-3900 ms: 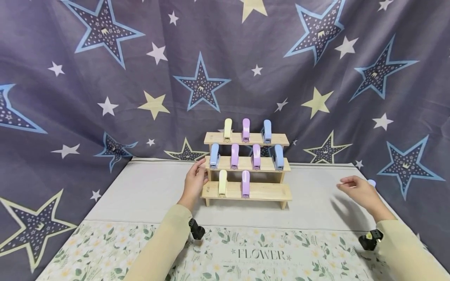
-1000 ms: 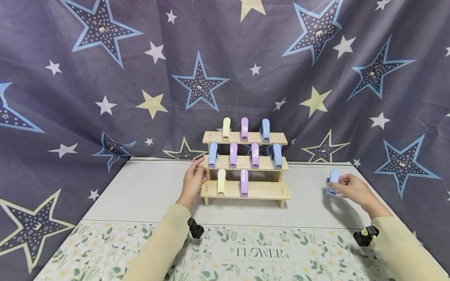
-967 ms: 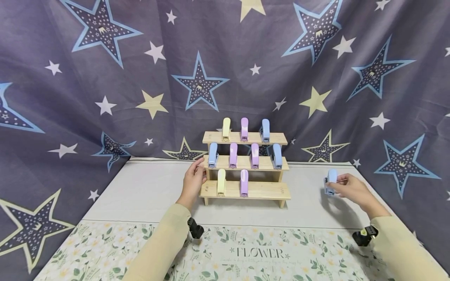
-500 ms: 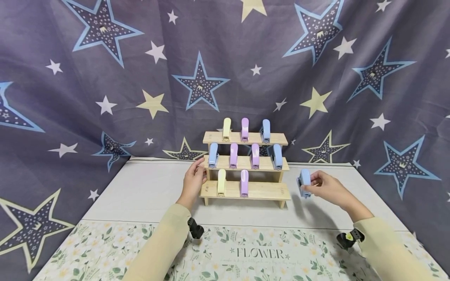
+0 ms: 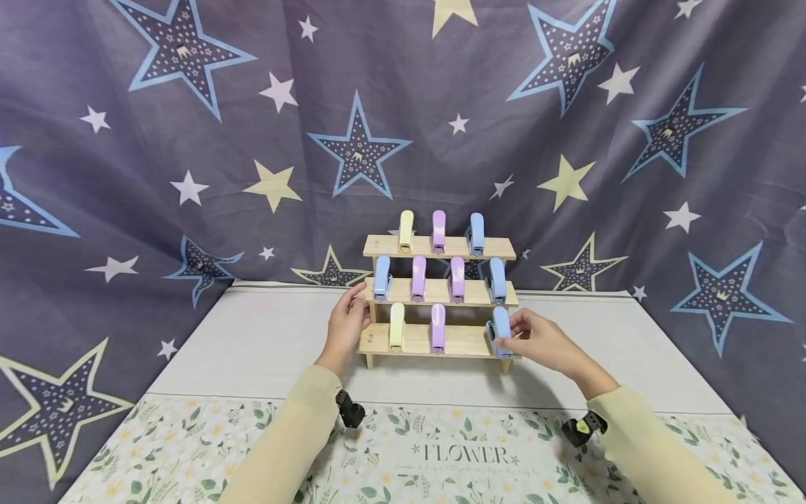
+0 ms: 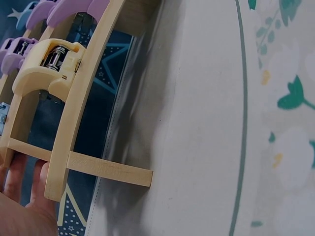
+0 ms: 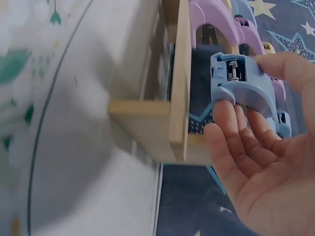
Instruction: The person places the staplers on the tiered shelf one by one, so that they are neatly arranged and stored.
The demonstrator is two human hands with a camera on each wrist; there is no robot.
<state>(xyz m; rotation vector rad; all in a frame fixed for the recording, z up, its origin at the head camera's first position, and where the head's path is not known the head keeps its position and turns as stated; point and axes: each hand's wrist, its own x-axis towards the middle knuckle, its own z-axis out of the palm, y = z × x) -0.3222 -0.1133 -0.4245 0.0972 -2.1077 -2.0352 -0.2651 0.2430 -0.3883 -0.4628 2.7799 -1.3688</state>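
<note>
A three-tier wooden stand [image 5: 466, 340] carries several small staplers in yellow, purple and blue. My right hand [image 5: 543, 343] pinches a blue stapler [image 5: 502, 329] upright at the right end of the lowest tier, its base overlapping the front edge. In the right wrist view, my thumb presses one side of this blue stapler [image 7: 253, 83] and my fingertips the other. My left hand [image 5: 345, 323] grips the left end of the stand at the middle tier; its fingers reach behind the board in the left wrist view. A yellow stapler [image 5: 397, 329] and a purple stapler [image 5: 437, 329] share the lowest tier.
The middle tier bears two purple staplers between blue ones, including a blue stapler [image 5: 497, 280] just above my right hand's stapler. A yellow, a purple and a blue stapler [image 5: 476, 234] stand on top. A star-patterned curtain [image 5: 252, 140] hangs behind the white, flower-bordered tablecloth [image 5: 264, 350].
My right hand picked up the blue stapler at the far right and has carried it left to the lowest tier. The left hand has stayed at the stand.
</note>
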